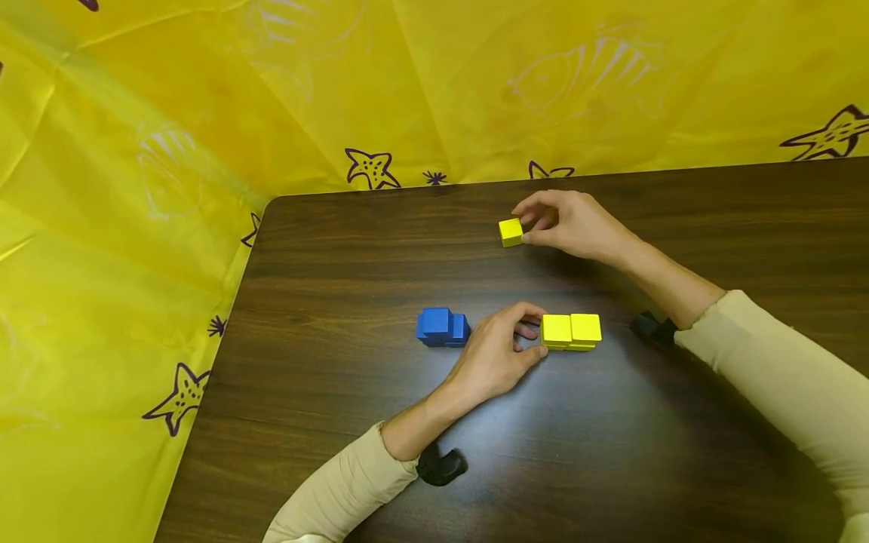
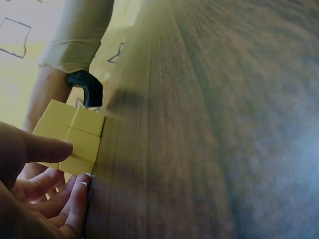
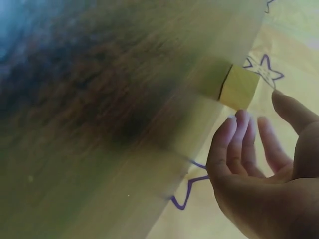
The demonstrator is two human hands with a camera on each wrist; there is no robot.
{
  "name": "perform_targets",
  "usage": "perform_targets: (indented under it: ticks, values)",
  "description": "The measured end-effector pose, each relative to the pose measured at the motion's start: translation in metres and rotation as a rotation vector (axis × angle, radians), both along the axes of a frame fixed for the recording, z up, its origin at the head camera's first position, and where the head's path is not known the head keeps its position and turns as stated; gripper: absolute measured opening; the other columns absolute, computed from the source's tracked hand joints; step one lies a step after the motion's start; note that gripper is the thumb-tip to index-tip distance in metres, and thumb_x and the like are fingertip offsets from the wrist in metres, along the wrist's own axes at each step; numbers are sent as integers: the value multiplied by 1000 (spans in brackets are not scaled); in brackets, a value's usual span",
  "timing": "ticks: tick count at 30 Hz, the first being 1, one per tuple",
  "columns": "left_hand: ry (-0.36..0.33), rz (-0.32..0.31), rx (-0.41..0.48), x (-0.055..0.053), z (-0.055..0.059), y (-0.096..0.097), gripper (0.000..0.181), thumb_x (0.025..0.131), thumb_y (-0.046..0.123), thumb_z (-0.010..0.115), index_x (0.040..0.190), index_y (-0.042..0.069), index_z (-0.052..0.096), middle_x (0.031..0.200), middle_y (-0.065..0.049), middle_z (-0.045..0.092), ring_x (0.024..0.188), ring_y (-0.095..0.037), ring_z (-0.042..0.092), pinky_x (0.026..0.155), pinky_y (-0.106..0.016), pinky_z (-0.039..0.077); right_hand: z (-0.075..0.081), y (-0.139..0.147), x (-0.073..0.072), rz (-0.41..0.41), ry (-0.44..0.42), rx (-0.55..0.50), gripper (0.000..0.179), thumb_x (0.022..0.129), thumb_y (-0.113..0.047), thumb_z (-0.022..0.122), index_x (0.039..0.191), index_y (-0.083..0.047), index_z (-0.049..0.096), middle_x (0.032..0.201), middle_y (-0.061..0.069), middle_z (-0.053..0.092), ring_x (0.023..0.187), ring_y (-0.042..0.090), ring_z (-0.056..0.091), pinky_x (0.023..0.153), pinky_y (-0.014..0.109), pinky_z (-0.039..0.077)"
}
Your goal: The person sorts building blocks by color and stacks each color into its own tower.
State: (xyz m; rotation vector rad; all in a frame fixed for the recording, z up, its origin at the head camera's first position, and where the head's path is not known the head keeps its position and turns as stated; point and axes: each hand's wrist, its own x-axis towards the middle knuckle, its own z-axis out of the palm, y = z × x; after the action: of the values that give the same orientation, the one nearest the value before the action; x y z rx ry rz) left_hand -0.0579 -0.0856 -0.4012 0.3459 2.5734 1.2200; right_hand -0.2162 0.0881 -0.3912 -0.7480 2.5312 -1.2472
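My left hand (image 1: 498, 351) holds the left end of a stack of yellow cubes (image 1: 585, 329), two on top of two. Its thumb lies against the stack in the left wrist view, where the block faces (image 2: 84, 149) show close up; its other fingers curve around the stack's far side. Farther back on the table, a single yellow cube (image 1: 511, 232) sits beside the fingertips of my right hand (image 1: 577, 222). In the right wrist view, the thumb stands apart from that cube (image 3: 240, 87) and the other fingertips are close to it, the hand loosely spread.
A small pile of blue blocks (image 1: 437, 324) stands just left of my left hand. Dark wood-grain table (image 1: 326, 302) lies beneath everything. A yellow patterned sheet (image 1: 441, 83) borders its back and left edges. A black wrist device (image 1: 441, 466) hangs under the left sleeve.
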Motion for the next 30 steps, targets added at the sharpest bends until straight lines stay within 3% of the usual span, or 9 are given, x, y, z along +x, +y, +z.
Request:
perform_targets:
  ticks: [14, 30]
  values:
    - [2, -4, -10, -1, -1, 0, 40, 86, 14, 78, 124, 15, 65, 110, 2, 70, 93, -3, 63, 74, -17, 49, -7, -9, -7, -13, -59, 50, 35, 88, -15, 77, 121, -7, 68, 106, 14, 67, 90, 26, 66, 70, 26, 49]
    - [3, -2, -26, 0, -1, 1, 40, 86, 16, 79, 124, 16, 65, 108, 2, 70, 88, -3, 62, 72, -18, 49, -9, -9, -16, 42, -66, 94, 33, 91, -18, 75, 120, -4, 68, 104, 12, 71, 96, 26, 64, 78, 34, 48]
